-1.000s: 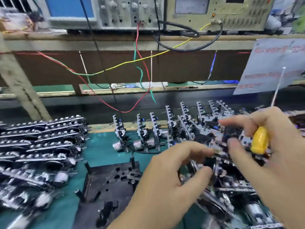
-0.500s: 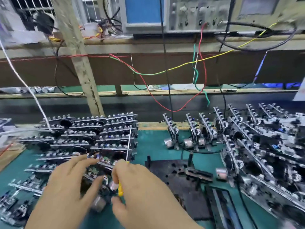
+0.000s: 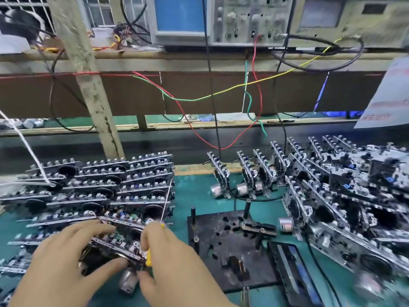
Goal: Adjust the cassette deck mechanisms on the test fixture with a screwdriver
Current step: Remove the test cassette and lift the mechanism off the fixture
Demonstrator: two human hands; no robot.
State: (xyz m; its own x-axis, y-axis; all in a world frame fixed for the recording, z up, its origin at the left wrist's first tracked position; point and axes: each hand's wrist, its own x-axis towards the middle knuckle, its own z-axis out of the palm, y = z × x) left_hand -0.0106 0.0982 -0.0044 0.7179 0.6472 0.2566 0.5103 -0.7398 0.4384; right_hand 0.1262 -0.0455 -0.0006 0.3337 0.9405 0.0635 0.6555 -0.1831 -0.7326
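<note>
green matting (image 3: 194,196) covers the workbench on which everything is laid out. a cassette deck mechanism (image 3: 117,244) is gripped low at the near left between both hands: the left hand (image 3: 66,262) is curled round its near edge, fingers over the top and thumb beneath, while the fingertips of the right hand (image 3: 174,258) pinch its right end. a screwdriver (image 3: 162,218) is also held in the right hand, its yellow handle tucked against the palm and its thin shaft pointing up and away, clear of the mechanism. a small silver motor can hangs below the held unit. just behind the hands, finished mechanisms are stacked flat in rows (image 3: 99,185). to the right, the black test fixture (image 3: 225,247) lies on the mat with upright pegs and no mechanism mounted on it. a black cassette (image 3: 292,273) lies beside its right edge. further right, more mechanisms are heaped on edge (image 3: 343,196). an oscilloscope (image 3: 217,18) stands on the shelf behind, with red, green and yellow wires hanging from it. compared with half a second earlier, the hands and the held unit are found in nearly the same place, and the view is turned slightly rightward, so that a hanging printed sheet (image 3: 389,96) is seen at the right edge.
</note>
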